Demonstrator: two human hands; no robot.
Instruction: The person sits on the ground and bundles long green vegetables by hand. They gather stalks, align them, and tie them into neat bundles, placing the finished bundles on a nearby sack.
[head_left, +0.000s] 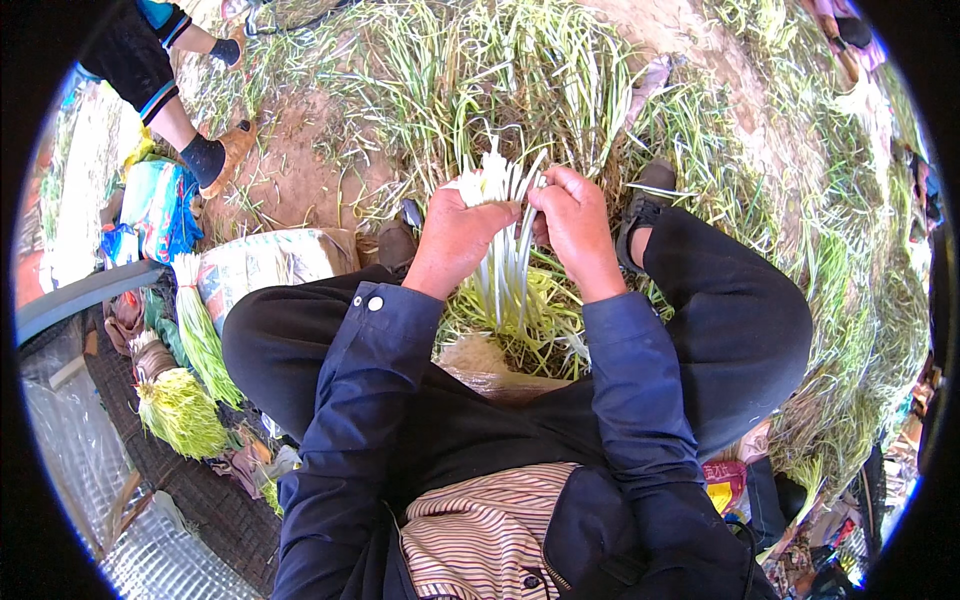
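A bunch of pale chive-like stalks (504, 277) is gripped in my left hand (459, 234), white ends up and yellow-green leaves hanging down between my knees. My right hand (576, 217) pinches a few stalks at the right side of this bunch, near their upper ends. Its fingertips are partly hidden behind the thumb and stalks. Just beyond both hands lies a large heap of loose green stalks (525, 82). Under the held bunch, more leaves (551, 307) lie on the ground.
To my left, a tied green bundle (204, 330) leans by a printed sack (274, 262); a second bundle (180, 409) has a brown wrap. Another person's shoe (231, 159) stands at the upper left. Cut leaves (840, 300) cover the ground at right.
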